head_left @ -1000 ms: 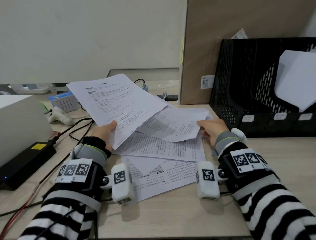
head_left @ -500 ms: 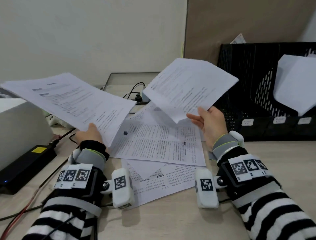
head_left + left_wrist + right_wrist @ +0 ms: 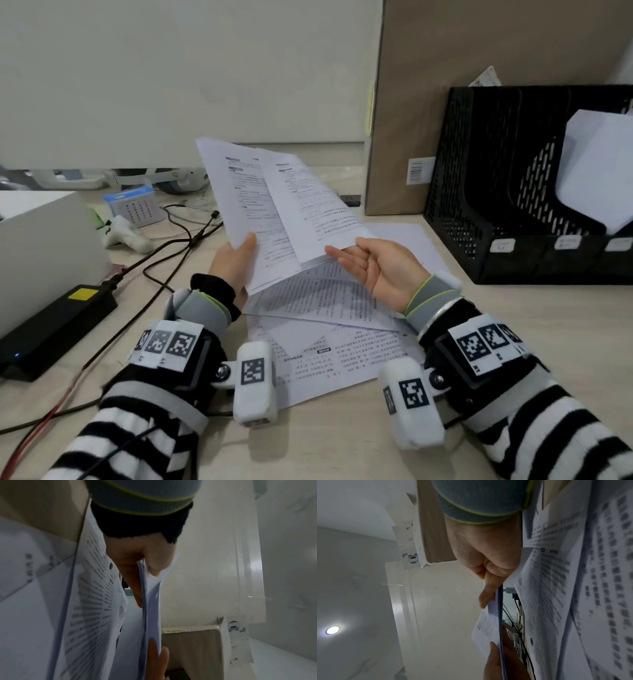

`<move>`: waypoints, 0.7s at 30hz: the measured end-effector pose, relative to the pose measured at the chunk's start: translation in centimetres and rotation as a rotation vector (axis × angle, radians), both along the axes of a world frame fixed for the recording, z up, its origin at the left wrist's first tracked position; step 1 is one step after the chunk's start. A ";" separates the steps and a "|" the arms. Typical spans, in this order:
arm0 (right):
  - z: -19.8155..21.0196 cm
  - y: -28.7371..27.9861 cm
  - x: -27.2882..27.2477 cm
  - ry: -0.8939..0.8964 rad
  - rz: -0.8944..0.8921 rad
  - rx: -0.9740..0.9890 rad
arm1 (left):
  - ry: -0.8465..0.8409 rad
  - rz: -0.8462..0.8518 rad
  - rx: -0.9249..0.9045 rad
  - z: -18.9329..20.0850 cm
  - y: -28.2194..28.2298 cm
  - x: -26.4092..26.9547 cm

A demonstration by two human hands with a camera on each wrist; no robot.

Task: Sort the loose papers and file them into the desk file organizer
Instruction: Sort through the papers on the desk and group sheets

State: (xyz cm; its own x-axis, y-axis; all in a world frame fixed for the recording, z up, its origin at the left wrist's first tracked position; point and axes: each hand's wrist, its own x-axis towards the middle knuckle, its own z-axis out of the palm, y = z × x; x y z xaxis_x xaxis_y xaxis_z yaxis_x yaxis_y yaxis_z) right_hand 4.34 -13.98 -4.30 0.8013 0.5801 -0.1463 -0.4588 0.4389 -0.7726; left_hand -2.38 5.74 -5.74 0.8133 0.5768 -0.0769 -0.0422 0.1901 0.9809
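Two printed sheets (image 3: 267, 205) stand tilted above the desk, overlapping each other. My left hand (image 3: 236, 263) grips their lower left edge, thumb on the printed face; the left wrist view shows the sheets' edge (image 3: 150, 601) pinched between thumb and fingers. My right hand (image 3: 373, 263), palm up with curled fingers, holds the lower right corner, with the sheets' edge (image 3: 500, 601) running past its fingers. More loose papers (image 3: 325, 301) lie on the desk under both hands. The black mesh file organizer (image 3: 479, 171) stands at the right, a white sheet (image 3: 599, 171) in one compartment.
A brown board (image 3: 445, 102) leans behind the organizer. At the left are a white box (image 3: 34, 246), a black power brick (image 3: 58, 325), cables (image 3: 178, 246), a small blue-white box (image 3: 137, 205) and a white gadget (image 3: 126, 236).
Half a second ago each hand held one sheet, spread apart. The hands have come together, and the two sheets now overlap in the middle.
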 end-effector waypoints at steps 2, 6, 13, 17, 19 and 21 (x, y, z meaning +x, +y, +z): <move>-0.1 0.1 -0.4 -0.007 0.068 -0.067 | -0.015 -0.051 -0.016 0.0 -0.4 0.1; 0.0 0.2 -1.1 -0.023 0.177 -0.155 | -0.057 -0.149 0.019 -0.2 -1.1 0.1; 0.1 0.3 -1.8 -0.056 0.302 -0.350 | -0.064 -0.216 0.024 -0.5 -1.2 -0.1; 0.2 -0.1 -1.6 -0.240 0.113 -0.656 | -0.045 -0.135 0.009 -0.7 -0.3 0.0; 0.1 -0.6 -0.8 -0.327 -0.129 -0.755 | -0.060 -0.108 -0.011 -0.5 0.2 -0.1; -0.1 -1.3 0.2 -0.376 -0.383 -0.715 | -0.082 -0.100 -0.031 -0.3 0.6 -0.2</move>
